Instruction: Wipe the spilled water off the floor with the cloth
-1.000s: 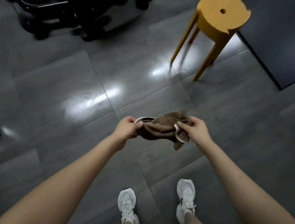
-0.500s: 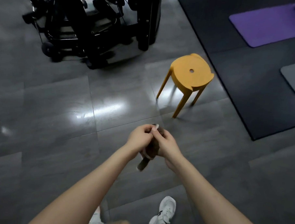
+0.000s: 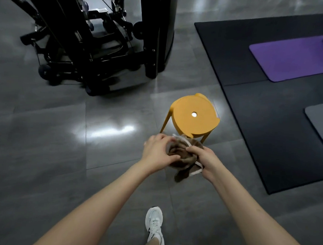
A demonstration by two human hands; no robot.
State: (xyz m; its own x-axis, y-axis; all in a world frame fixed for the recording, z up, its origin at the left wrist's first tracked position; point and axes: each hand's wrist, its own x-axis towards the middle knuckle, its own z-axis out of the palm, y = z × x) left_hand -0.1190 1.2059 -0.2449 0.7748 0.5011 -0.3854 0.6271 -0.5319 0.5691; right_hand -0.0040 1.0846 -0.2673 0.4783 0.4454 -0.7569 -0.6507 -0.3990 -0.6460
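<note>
A brown cloth [image 3: 181, 156] with a white edge is bunched up between my two hands, held in the air in front of me, above the grey tiled floor [image 3: 54, 145]. My left hand [image 3: 158, 150] grips its left side, fingers curled over it. On the right side my right hand [image 3: 204, 159] holds the cloth, and a loose end hangs down below. I see no spilled water on the tiles, only bright light reflections.
A yellow round stool [image 3: 192, 116] stands just beyond my hands. Black exercise equipment [image 3: 97, 45] fills the upper left. A dark floor mat [image 3: 268, 108] lies to the right with a purple mat [image 3: 293, 57] on it. One white sneaker [image 3: 154, 224] shows below.
The view has tilted up and moved toward the stool. The cloth, stretched wide between my hands a second ago, is now gathered into a bunch with the hands close together.
</note>
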